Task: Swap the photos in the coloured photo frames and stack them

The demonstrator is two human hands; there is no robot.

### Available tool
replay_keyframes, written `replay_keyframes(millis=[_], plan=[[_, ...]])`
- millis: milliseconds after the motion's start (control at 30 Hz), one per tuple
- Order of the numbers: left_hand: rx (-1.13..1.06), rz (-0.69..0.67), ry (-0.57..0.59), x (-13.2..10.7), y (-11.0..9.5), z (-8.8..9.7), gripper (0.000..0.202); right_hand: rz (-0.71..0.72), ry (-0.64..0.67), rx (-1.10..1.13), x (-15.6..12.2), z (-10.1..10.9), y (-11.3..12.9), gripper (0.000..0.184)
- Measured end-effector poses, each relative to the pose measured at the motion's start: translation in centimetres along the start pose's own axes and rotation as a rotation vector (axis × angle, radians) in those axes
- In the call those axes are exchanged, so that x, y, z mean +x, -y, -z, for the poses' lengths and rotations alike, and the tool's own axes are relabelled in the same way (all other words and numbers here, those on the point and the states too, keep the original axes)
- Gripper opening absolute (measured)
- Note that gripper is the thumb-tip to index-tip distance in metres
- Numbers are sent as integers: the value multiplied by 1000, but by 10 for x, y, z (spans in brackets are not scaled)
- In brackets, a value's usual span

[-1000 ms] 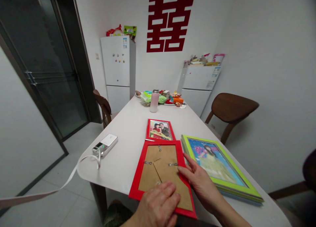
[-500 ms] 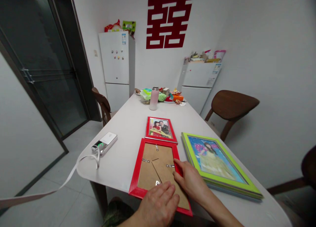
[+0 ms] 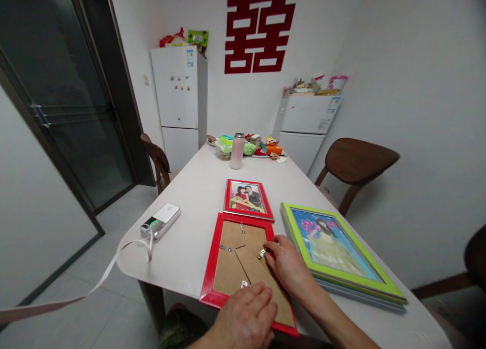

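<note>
A red picture frame lies face down near the table's front edge, its brown backing board upward. Small metal clips sit round the board. With thumb and fingertips, my right hand is closed at the right-hand metal clip, which stands at a slant. My left hand lies on the lower part of the board, fingers laid across it, beside the bottom clip. Just beyond is a smaller red frame, face up, showing a photo of two people.
To the right lies a stack of frames topped by a lime-green one. A power bank with a white strap is at left. A pink bottle and packets stand at the far end. Chairs flank the table.
The right-hand clip has turned from nearly level to a slant. My right hand has moved slightly up and its fingers have closed in on the clip. My left hand stays on the board.
</note>
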State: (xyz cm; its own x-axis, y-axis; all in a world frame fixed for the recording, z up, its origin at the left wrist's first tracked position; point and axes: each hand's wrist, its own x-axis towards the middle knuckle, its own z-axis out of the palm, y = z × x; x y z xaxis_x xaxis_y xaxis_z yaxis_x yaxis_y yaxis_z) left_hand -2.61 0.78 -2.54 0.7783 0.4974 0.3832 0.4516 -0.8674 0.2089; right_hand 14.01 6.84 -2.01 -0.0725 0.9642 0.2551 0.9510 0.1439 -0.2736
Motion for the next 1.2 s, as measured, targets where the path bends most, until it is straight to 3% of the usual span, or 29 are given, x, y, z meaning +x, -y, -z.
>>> replay_keyframes(millis=[67, 133, 267, 333, 633, 767, 1033, 1200], plan=[[-22, 60, 47, -8, 9, 10, 52, 38, -41, 47, -5, 5, 4, 27], [-3, 162, 16, -19, 23, 16, 69, 126, -21, 133, -12, 12, 13, 26], [0, 242, -72, -38, 46, 14, 81, 354, 249, 315, -26, 25, 33, 20], [-16, 235, -76, -40, 51, 11, 80, 392, 296, 319, -30, 26, 40, 19], [-50, 274, -112, -41, 50, 3, 75, 310, 230, 270, -24, 15, 50, 12], [-62, 282, -116, -43, 51, -1, 73, 255, 188, 296, -8, 11, 54, 20], [-88, 294, -86, -36, 47, 6, 68, 162, 125, 55, 28, -15, 76, 20], [-83, 273, -123, -40, 49, 2, 69, 95, 78, 17, 34, -16, 67, 24]])
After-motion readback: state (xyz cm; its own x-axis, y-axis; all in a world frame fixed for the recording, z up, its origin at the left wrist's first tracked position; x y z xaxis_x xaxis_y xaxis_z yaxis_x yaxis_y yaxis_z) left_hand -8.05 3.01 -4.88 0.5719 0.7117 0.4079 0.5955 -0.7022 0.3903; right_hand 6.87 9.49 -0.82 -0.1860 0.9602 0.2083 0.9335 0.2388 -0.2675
